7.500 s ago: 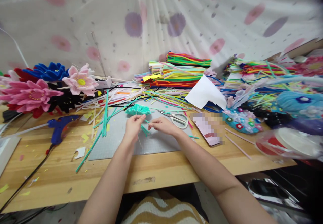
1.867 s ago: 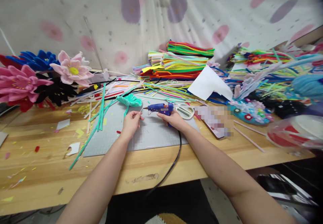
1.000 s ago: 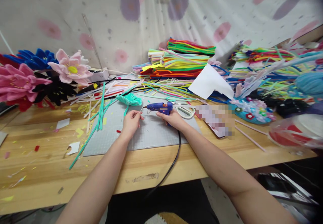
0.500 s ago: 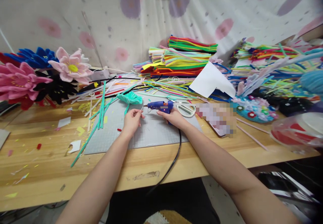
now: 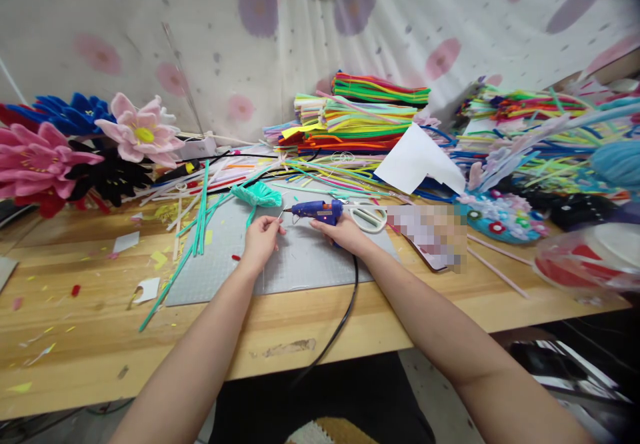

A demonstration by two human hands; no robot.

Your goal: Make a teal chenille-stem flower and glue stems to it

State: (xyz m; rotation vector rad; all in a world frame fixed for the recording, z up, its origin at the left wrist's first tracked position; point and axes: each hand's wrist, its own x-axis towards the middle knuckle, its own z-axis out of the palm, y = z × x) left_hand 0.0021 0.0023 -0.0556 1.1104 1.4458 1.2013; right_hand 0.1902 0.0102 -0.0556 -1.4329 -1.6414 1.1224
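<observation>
My right hand [image 5: 342, 229] is closed round the handle of a blue hot glue gun [image 5: 315, 210], its nozzle pointing left. At the nozzle tip, my left hand [image 5: 263, 239] pinches a thin, pale wire-like piece [image 5: 281, 215], too small to name surely. Just behind my left hand, a turquoise pipe-cleaner flower piece [image 5: 257, 195] lies on the grey cutting mat [image 5: 300, 271]. White-handled scissors [image 5: 367, 217] rest beyond my right hand. The glue gun's black cord [image 5: 345, 324] runs down over the table's front edge.
Turquoise pipe cleaners [image 5: 202, 214] lie left of my hands. Fluffy flowers [image 5: 143, 131] stand at the far left. Bundled pipe cleaners [image 5: 370, 114] are stacked behind, near a white paper sheet [image 5: 417, 159]. A clear tub [image 5: 590, 257] and a blurred-out flat object [image 5: 433, 237] are at right.
Almost nothing differs. Both hands keep their places, with the glue gun's nozzle still at the thin piece; the view has shifted very slightly.
</observation>
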